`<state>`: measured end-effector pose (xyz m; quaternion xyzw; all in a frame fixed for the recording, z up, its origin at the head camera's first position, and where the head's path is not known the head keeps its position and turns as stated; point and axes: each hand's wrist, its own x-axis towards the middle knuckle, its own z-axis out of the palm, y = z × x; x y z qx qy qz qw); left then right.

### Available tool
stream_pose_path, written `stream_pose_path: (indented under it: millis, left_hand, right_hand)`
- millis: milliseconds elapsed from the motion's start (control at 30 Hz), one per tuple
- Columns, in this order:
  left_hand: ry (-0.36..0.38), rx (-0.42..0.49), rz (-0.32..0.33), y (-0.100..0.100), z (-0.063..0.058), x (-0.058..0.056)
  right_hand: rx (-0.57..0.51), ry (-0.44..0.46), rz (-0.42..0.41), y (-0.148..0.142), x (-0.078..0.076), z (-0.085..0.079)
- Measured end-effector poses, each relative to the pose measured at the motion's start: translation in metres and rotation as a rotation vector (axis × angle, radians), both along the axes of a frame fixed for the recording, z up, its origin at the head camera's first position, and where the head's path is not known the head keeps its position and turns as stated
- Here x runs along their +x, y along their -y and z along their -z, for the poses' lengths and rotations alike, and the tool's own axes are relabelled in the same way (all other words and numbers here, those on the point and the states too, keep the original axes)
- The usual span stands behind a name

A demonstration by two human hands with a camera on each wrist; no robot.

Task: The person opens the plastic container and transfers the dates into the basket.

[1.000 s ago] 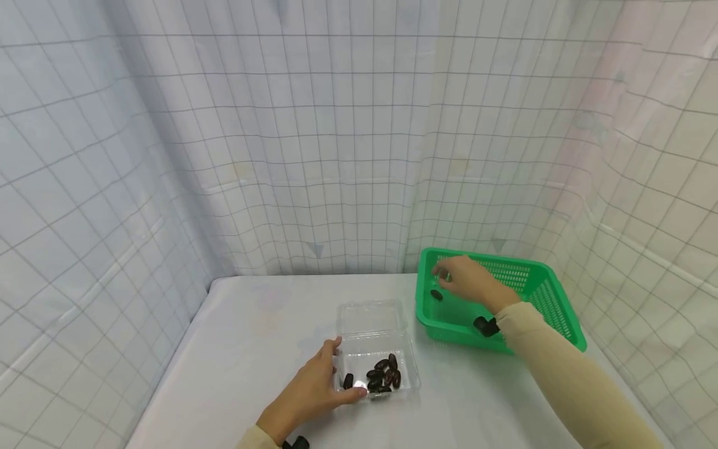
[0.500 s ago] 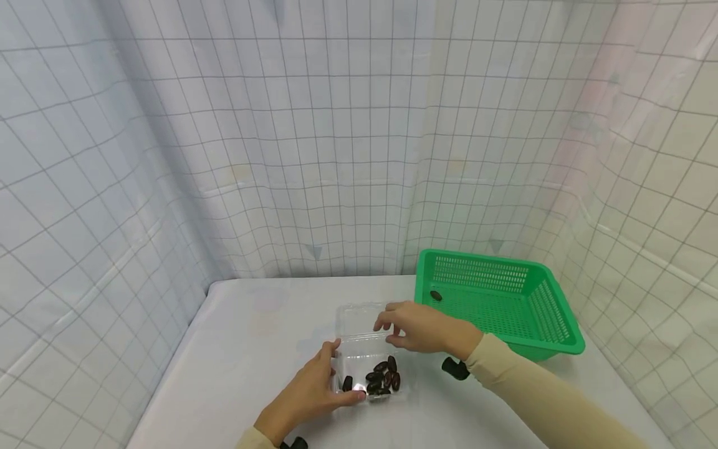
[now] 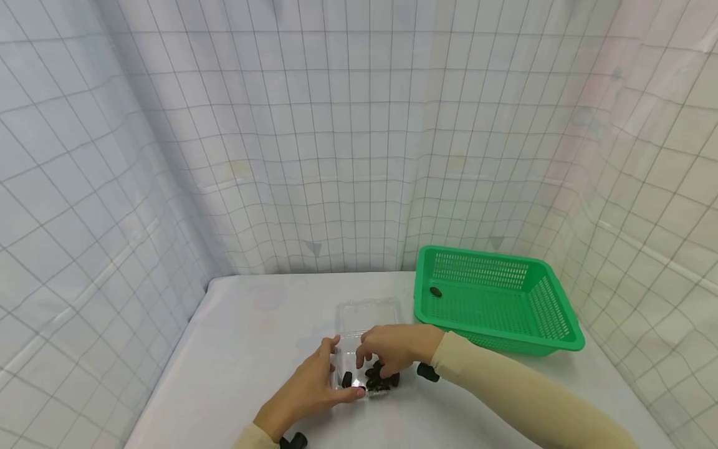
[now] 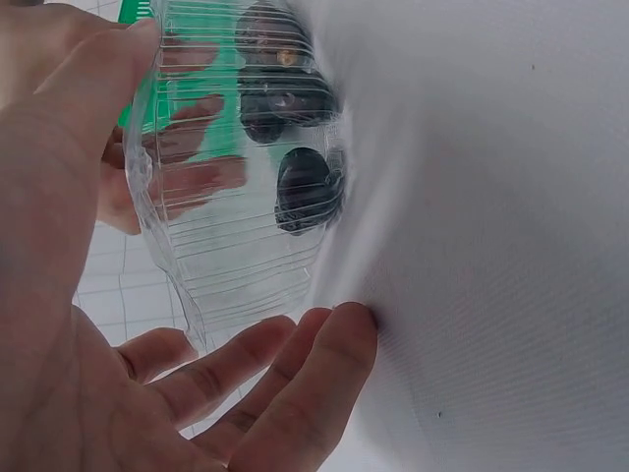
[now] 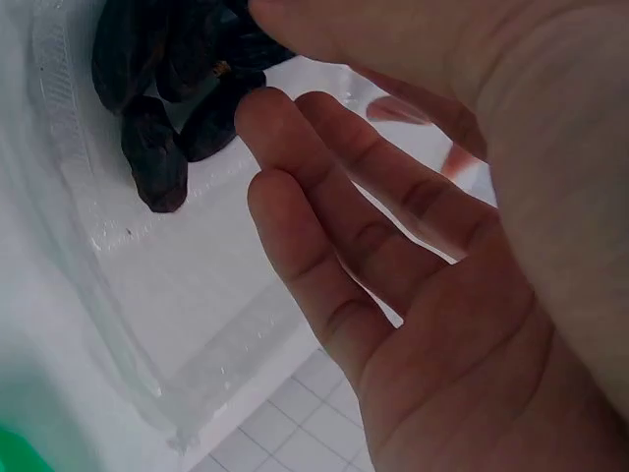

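A clear plastic clamshell box (image 3: 346, 358) lies on the table with its lid (image 3: 367, 313) folded back. Several dark, glossy, oval fruits that look like dates (image 3: 373, 379) sit clustered inside; another date (image 3: 347, 379) is apart at the left. My left hand (image 3: 307, 391) grips the box's left side, thumb at the near corner, fingers at the far one. My right hand (image 3: 397, 347) is over the box, fingers loosely bent and spread. Its thumb is right at the clustered dates (image 5: 154, 152); whether it touches them I cannot tell, and the index fingertip is hidden in the right wrist view.
A green slotted basket (image 3: 488, 337) stands to the right of the box, with one date (image 3: 435, 292) near its left wall. White cloth (image 3: 252, 337) covers the table. Grid-patterned white curtains (image 3: 336, 156) enclose the back and both sides.
My right hand has come from over the green basket leftward and nearer, down to the dates in the box. The left hand stays on the box. One date remains in the basket.
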<state>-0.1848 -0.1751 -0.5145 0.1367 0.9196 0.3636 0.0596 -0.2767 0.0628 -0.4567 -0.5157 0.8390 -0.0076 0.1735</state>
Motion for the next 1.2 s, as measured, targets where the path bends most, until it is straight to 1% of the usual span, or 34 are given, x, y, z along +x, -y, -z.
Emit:
stream_pose_path:
  millis: [67,200,467,600,733,1067,1200]
  left_hand:
    - [0.001,0.001,0.0,0.0,-0.001,-0.001]
    - [0.011,0.002,-0.002,0.0,-0.002,-0.003]
    - [0.014,0.006,0.001,0.0,-0.002,-0.007]
    - [0.025,0.006,0.001,0.001,-0.001,-0.006]
    - [0.026,0.008,-0.002,0.001,0.002,-0.005]
    - [0.02,-0.01,-0.012,0.0,0.002,-0.004]
    - [0.024,-0.004,-0.005,0.0,0.002,-0.004]
  right_hand:
    - [0.027,-0.007,-0.017,0.004,-0.001,0.003]
    - [0.044,-0.014,-0.03,0.01,-0.001,0.008]
    - [0.037,-0.041,0.002,0.013,-0.003,0.012]
    - [0.03,-0.021,0.009,0.013,-0.004,0.014]
    - [0.011,0.001,0.029,0.011,-0.004,0.013]
    - [-0.038,0.036,0.056,0.006,-0.006,0.008]
    - [-0.065,0.042,0.039,0.006,-0.008,0.008]
